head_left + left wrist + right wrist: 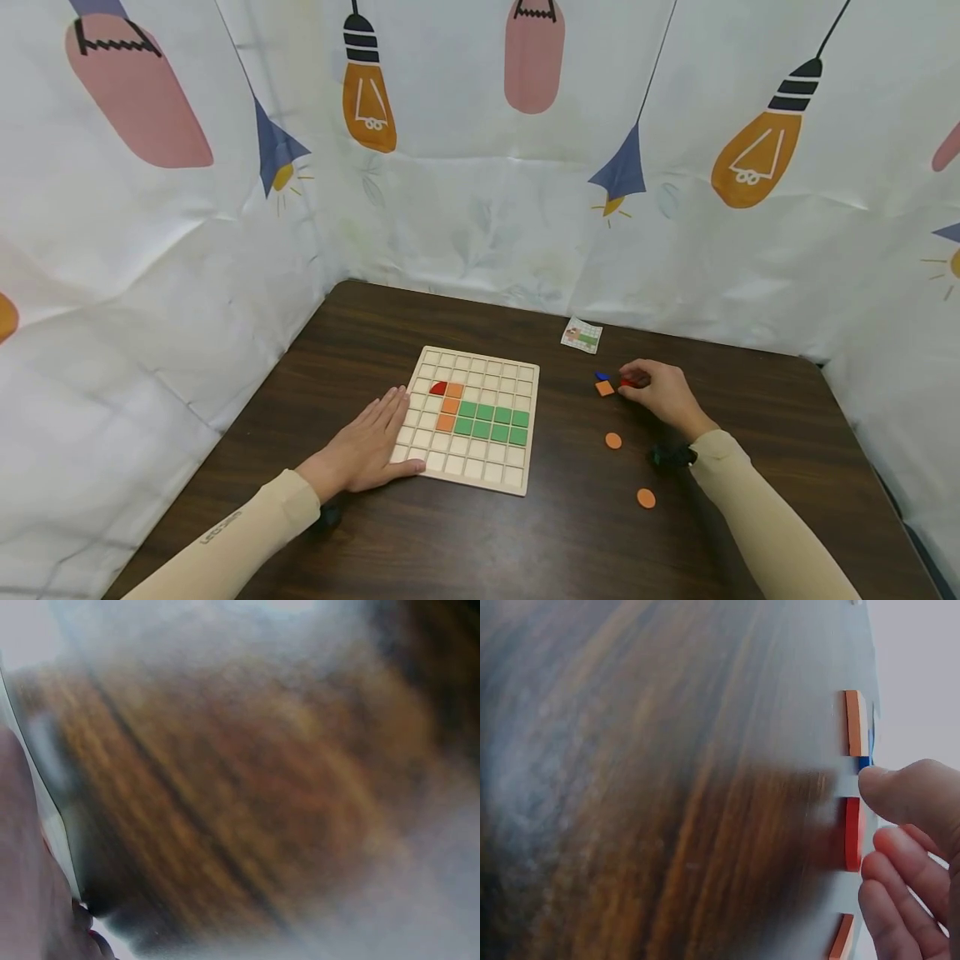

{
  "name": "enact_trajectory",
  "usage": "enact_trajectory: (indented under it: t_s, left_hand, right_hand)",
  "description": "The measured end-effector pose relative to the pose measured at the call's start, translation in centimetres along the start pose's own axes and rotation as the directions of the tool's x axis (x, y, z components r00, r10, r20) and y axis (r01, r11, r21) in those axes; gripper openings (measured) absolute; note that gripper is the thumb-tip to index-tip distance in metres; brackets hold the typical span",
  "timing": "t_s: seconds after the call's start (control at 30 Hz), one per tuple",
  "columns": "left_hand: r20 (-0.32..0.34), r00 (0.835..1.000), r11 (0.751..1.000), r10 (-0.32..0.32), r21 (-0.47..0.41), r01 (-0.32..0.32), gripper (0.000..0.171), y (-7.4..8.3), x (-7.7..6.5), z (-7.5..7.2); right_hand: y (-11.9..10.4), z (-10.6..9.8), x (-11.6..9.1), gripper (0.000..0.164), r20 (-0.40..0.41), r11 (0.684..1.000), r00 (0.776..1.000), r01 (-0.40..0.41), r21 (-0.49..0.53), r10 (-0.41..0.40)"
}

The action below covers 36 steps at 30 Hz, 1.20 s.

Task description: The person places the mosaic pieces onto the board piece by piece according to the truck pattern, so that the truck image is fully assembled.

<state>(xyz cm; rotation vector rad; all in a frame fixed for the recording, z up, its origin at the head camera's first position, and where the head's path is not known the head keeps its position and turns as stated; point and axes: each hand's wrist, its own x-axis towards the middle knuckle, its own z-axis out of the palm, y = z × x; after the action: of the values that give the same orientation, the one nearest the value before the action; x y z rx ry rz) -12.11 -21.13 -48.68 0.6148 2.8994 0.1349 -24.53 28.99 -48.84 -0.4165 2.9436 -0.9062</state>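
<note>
My left hand [367, 446] lies spread at the left side of a wooden grid board [480, 482], its fingertips and thumb touching the edge. On the board sit green square tiles [491, 422], a column of orange square tiles [450, 406] and a red rounded tile [438, 388]. At the right, my right hand [663, 397] reaches down to a loose red piece [627, 382]. In the right wrist view this red piece [853, 834] rests on the table, with thumb and fingers apart near it. Only a blurred table and part of the hand show in the left wrist view.
Beside the right fingertips lie an orange square tile [604, 388] and a blue piece [602, 376]. Two orange discs, a farther one [613, 440] and a nearer one [646, 498], lie closer to me. A small picture card [581, 335] is at the table's back edge.
</note>
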Motion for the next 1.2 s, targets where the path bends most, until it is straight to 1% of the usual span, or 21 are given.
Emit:
enact_trajectory:
  t_s: [0.13,0.3,0.47,0.67,0.9,1.1,1.2]
  left_hand:
    - [0.000,1.000,1.000,0.003,0.001,-0.003,0.111,0.02,0.09,-0.01]
    - [-0.006,1.000,1.000,0.006,-0.004,-0.006,0.110,0.06,-0.01,-0.04]
    - [-0.018,1.000,1.000,0.010,-0.005,-0.010,0.110,0.13,-0.14,-0.13]
    - [-0.019,1.000,1.000,0.009,-0.008,-0.009,0.110,0.09,-0.06,0.07]
    - [-0.023,1.000,1.000,0.010,-0.009,-0.010,0.111,-0.09,-0.07,0.27]
    - [-0.019,1.000,1.000,0.007,-0.003,-0.007,0.111,-0.10,-0.02,0.26]
    - [-0.017,1.000,1.000,0.006,-0.006,-0.006,0.111,-0.11,-0.01,0.28]
  right_hand:
    - [0.11,-0.02,-0.14,0.034,-0.028,1.000,1.000,-0.007,-0.030,0.006]
    - [0.14,0.01,-0.15,0.033,-0.043,0.999,0.999,-0.003,-0.039,0.001]
    - [0.12,0.01,-0.06,0.032,-0.021,1.000,1.000,0.003,-0.019,-0.004]
    - [0.11,-0.04,-0.15,0.033,-0.011,1.000,1.000,-0.013,-0.015,0.013]
    - [0.39,-0.27,-0.23,0.036,0.022,1.000,1.000,0.000,-0.008,0.000]
    - [0.53,-0.46,-0.16,0.032,0.068,1.000,0.998,0.008,0.004,-0.008]
    - [0.59,-0.48,-0.11,0.029,0.078,1.000,0.997,0.011,0.005,-0.011]
